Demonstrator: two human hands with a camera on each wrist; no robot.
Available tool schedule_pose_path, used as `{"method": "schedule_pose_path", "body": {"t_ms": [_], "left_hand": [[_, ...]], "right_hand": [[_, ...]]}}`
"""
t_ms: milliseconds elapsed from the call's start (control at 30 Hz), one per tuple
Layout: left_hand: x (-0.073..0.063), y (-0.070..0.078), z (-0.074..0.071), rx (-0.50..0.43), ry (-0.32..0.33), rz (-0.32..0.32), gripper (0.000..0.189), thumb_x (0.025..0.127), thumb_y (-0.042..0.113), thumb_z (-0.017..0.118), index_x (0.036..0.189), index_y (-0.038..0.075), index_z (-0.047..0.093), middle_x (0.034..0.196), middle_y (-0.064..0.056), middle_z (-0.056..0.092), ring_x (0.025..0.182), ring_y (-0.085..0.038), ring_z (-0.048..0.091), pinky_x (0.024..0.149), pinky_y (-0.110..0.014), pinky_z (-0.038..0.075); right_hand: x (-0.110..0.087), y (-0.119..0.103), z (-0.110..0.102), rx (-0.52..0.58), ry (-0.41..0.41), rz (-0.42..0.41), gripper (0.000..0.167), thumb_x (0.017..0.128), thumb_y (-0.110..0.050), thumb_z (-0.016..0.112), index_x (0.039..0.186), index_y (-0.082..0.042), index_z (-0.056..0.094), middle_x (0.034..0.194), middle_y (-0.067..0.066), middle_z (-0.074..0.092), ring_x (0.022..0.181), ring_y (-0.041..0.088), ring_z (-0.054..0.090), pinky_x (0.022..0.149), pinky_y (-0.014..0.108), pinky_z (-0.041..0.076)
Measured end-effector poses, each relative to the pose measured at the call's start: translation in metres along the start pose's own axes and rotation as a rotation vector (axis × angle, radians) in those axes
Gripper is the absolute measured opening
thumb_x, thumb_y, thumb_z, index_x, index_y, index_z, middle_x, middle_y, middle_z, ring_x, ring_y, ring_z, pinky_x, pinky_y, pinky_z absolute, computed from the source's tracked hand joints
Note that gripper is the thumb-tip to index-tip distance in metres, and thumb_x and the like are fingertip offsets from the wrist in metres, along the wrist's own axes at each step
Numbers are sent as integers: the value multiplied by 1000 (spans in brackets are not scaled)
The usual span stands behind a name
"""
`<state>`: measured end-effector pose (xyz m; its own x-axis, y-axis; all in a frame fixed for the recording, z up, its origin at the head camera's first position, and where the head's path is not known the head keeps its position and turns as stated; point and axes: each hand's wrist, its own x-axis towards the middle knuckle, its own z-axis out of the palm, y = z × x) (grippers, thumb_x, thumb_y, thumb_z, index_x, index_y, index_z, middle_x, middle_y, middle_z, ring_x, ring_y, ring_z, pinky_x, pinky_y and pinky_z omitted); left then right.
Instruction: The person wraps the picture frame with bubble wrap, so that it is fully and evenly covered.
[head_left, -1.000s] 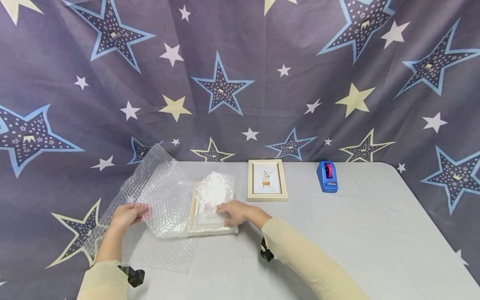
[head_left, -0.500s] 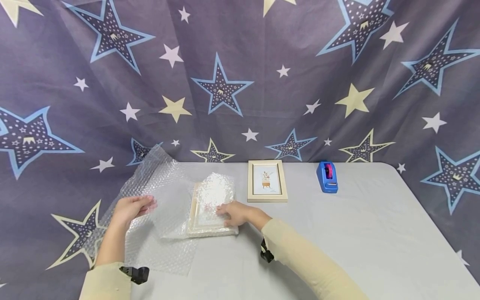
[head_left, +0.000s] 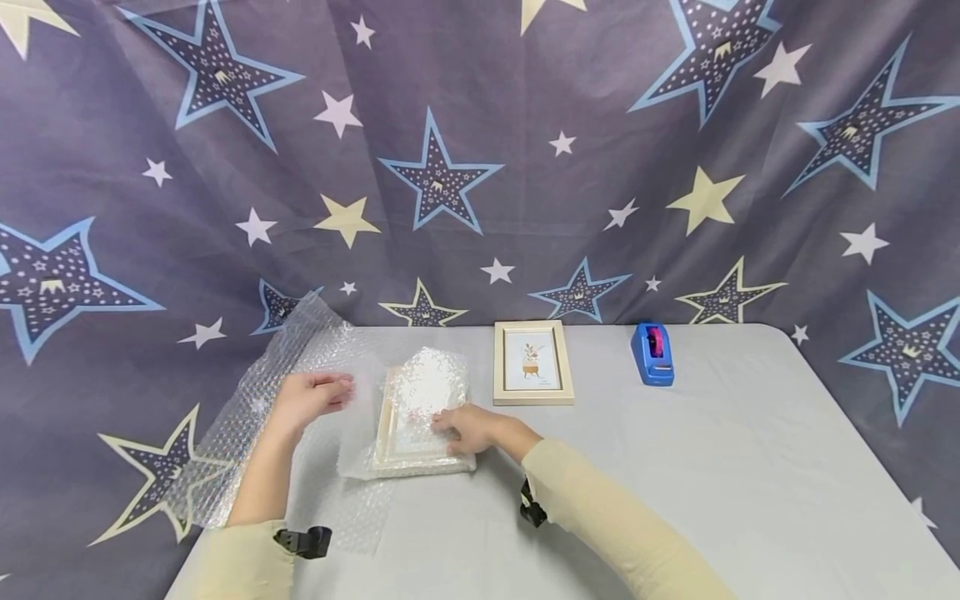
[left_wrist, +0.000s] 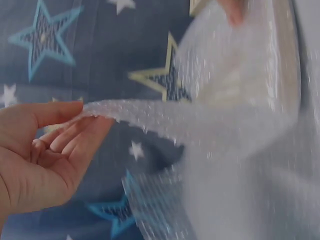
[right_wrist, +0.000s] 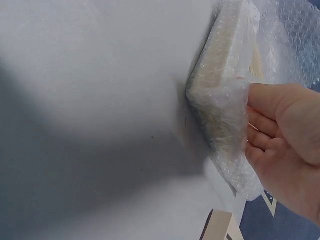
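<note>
A light wooden picture frame (head_left: 386, 433) lies on the table, covered by clear bubble wrap (head_left: 431, 379). Between thumb and fingers my left hand (head_left: 309, 402) pinches the edge of a bubble wrap flap (left_wrist: 165, 120), lifted up to the left of the frame. My right hand (head_left: 476, 427) presses its fingertips on the wrapped frame, near its right side. From the right wrist view, folded wrap (right_wrist: 225, 115) covers the frame's edge right beside that hand's fingers (right_wrist: 257, 142). The left hand's far fingers are partly blurred in the head view.
A second picture frame (head_left: 498, 362), unwrapped and showing a potted plant print, lies behind on the grey-white table (head_left: 675, 483). To its right stands a blue tape dispenser (head_left: 654, 371) with a pink core. More bubble wrap (head_left: 240, 425) spreads over the table's left edge, before a star-patterned curtain (head_left: 555, 200).
My left hand has moved right and away from me, carrying the pinched flap toward the wrapped frame. My right hand stays in place on the frame.
</note>
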<state>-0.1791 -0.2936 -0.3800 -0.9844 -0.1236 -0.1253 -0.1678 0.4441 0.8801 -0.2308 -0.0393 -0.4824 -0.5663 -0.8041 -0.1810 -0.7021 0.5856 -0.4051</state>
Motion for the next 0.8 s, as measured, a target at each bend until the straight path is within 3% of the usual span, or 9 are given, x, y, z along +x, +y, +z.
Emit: {"method": "schedule_pose_path", "body": {"t_ms": [133, 233, 300, 433, 567, 800], "left_hand": [[1, 15, 27, 103, 24, 32, 31, 90, 6, 58, 113, -15, 63, 101, -25, 72, 66, -1, 65, 69, -21, 60], [4, 19, 48, 200, 49, 43, 27, 87, 9, 61, 106, -8, 69, 97, -24, 73, 67, -12, 68, 68, -26, 60], [6, 16, 62, 266, 56, 60, 25, 87, 12, 62, 103, -4, 72, 99, -21, 73, 78, -23, 71, 76, -34, 59], [12, 3, 90, 330, 64, 134, 22, 89, 15, 63, 101, -1, 73, 101, -20, 73, 95, -36, 69, 85, -46, 56], [14, -16, 111, 324, 76, 218, 21, 90, 16, 64, 99, 0, 74, 98, -19, 74, 93, -34, 70, 83, -45, 58], [23, -39, 124, 296, 39, 243, 20, 92, 16, 62, 98, 1, 74, 97, -16, 75, 92, -30, 71, 79, -39, 59]], "right_hand": [[0, -1, 0, 11, 0, 10, 50, 90, -19, 65, 137, -13, 52, 150, 2, 44, 143, 21, 37, 122, 36, 26], [1, -1, 0, 17, -4, 24, 50, 90, -19, 65, 138, -13, 52, 151, 1, 43, 144, 20, 36, 122, 35, 25], [1, -1, 1, 11, -5, 27, 50, 90, -20, 65, 138, -14, 52, 150, 1, 43, 144, 20, 37, 122, 34, 26], [1, 0, 2, 4, -10, 29, 50, 90, -20, 65, 138, -15, 52, 150, 1, 44, 142, 19, 39, 122, 33, 27], [2, 1, 3, -4, -8, 23, 50, 90, -21, 66, 138, -15, 52, 149, 1, 46, 141, 18, 42, 121, 32, 28], [-1, 3, 2, 5, 19, -9, 50, 89, -18, 67, 137, -11, 52, 147, 6, 47, 138, 21, 46, 119, 33, 32]]}}
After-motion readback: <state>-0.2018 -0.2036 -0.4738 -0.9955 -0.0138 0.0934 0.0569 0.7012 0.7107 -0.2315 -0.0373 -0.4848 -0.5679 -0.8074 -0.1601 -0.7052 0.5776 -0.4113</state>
